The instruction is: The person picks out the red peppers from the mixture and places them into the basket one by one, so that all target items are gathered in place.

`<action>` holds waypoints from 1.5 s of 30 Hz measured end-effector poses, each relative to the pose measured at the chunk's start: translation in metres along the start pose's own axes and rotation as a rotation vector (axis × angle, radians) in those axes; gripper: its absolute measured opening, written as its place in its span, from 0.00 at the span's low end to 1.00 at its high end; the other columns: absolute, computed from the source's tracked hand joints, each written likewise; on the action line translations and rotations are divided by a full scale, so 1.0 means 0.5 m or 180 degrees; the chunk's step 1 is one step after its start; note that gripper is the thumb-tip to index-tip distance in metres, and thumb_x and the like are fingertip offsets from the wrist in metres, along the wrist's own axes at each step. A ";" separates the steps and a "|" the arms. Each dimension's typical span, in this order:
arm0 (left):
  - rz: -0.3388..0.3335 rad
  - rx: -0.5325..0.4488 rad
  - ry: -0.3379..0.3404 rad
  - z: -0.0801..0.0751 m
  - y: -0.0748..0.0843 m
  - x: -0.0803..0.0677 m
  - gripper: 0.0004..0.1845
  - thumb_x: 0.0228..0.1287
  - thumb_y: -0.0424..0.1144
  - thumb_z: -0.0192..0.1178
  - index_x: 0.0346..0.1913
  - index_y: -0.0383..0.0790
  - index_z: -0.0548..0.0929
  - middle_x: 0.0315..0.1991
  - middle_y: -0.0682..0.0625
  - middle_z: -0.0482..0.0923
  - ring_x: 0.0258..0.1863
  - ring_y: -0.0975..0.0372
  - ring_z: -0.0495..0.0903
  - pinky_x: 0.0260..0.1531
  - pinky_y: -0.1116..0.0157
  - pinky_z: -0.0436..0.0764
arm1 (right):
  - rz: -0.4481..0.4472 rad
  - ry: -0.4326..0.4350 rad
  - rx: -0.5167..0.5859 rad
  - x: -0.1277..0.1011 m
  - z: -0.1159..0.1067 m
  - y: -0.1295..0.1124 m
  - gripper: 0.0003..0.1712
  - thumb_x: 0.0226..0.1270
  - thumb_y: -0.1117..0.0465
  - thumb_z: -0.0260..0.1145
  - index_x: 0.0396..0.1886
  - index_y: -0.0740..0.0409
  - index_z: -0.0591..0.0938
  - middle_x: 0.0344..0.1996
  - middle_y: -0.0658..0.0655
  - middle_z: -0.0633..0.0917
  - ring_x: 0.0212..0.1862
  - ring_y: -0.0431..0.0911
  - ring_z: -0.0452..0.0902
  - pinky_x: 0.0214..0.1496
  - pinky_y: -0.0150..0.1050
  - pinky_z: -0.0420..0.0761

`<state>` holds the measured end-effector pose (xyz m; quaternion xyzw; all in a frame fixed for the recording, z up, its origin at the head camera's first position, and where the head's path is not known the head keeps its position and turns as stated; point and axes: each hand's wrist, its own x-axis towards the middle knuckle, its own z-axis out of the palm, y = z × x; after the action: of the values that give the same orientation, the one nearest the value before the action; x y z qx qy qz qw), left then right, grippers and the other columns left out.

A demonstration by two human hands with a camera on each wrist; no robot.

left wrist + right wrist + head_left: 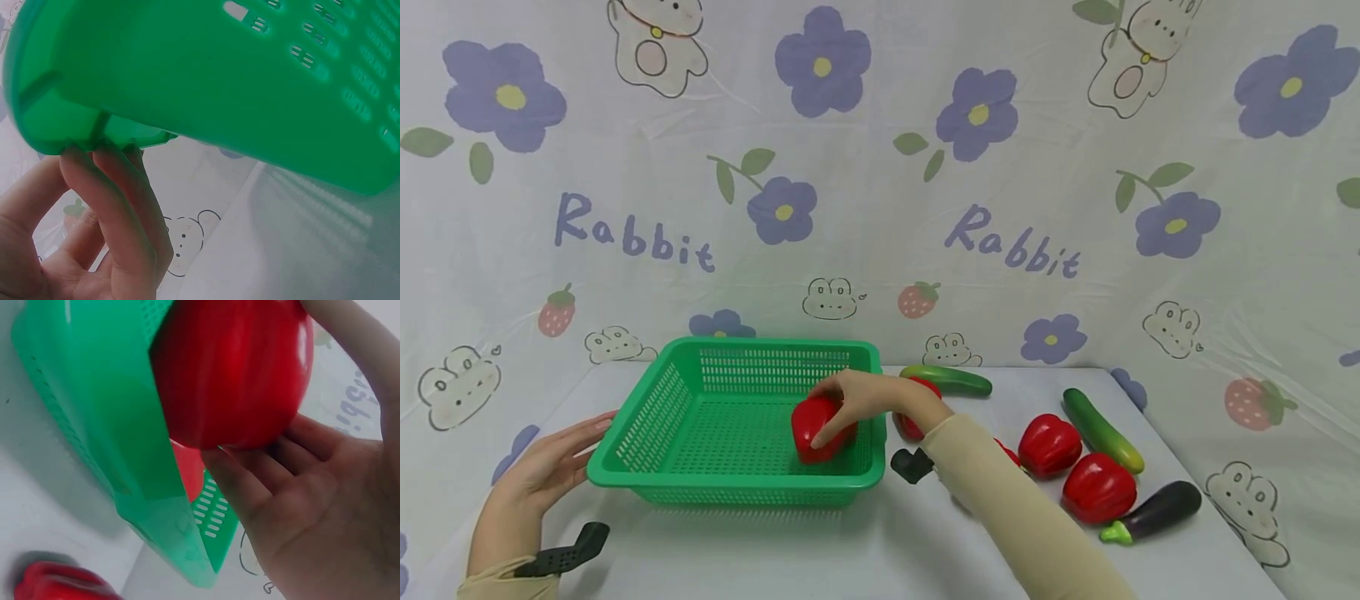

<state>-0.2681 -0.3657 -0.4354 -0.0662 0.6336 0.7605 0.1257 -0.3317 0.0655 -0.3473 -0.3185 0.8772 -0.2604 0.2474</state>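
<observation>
In the head view, my right hand (863,395) grips a red bell pepper (808,423) at the right side of a green plastic basket (737,481). The right wrist view shows fingers and thumb around this bell pepper (234,375). Below it, behind the basket wall (119,406), a second red patch (190,469) shows, mostly hidden. My left hand (546,462) is at the basket's left side. Up close in the left wrist view, the left hand's (119,219) fingertips touch the underside of the rim (44,134), fingers gently bent.
Right of the basket lie two red bell peppers (1050,446) (1099,488), an eggplant (1163,510) and a cucumber (1101,429). Another cucumber (951,380) lies at the back beside a bell pepper (910,427) partly covered by my right forearm. A printed cloth (880,183) hangs behind the white table.
</observation>
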 end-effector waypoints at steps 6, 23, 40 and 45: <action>0.0027 -0.0015 -0.0025 0.001 0.002 -0.001 0.10 0.65 0.41 0.54 0.41 0.59 0.84 0.39 0.69 0.80 0.38 0.71 0.78 0.40 0.67 0.80 | 0.0051 -0.0246 -0.0125 -0.011 0.000 -0.002 0.39 0.45 0.42 0.71 0.59 0.46 0.71 0.47 0.44 0.76 0.52 0.41 0.69 0.45 0.38 0.80; 0.0053 -0.0071 -0.0055 0.004 0.001 -0.003 0.10 0.65 0.40 0.54 0.41 0.58 0.84 0.39 0.68 0.81 0.38 0.71 0.79 0.40 0.67 0.80 | 0.0252 -0.0352 -0.0275 -0.011 0.007 0.008 0.37 0.44 0.40 0.71 0.56 0.42 0.72 0.49 0.44 0.74 0.55 0.42 0.65 0.42 0.34 0.78; 0.0058 -0.0073 -0.0042 0.002 -0.002 -0.002 0.10 0.65 0.41 0.54 0.42 0.58 0.84 0.39 0.68 0.81 0.39 0.71 0.79 0.40 0.67 0.80 | 0.0340 -0.0369 -0.0405 -0.022 0.024 -0.004 0.38 0.40 0.50 0.76 0.55 0.39 0.71 0.48 0.45 0.72 0.54 0.44 0.64 0.36 0.34 0.80; 0.0056 -0.0047 -0.0031 0.002 -0.002 -0.001 0.10 0.65 0.41 0.54 0.42 0.59 0.84 0.39 0.69 0.81 0.38 0.72 0.79 0.40 0.68 0.80 | 0.0458 -0.0331 -0.0367 -0.027 0.029 -0.008 0.39 0.38 0.53 0.77 0.55 0.38 0.71 0.48 0.45 0.72 0.54 0.44 0.64 0.35 0.35 0.80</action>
<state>-0.2672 -0.3645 -0.4360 -0.0578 0.6279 0.7666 0.1215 -0.3120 0.0678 -0.3519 -0.2815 0.8973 -0.1742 0.2920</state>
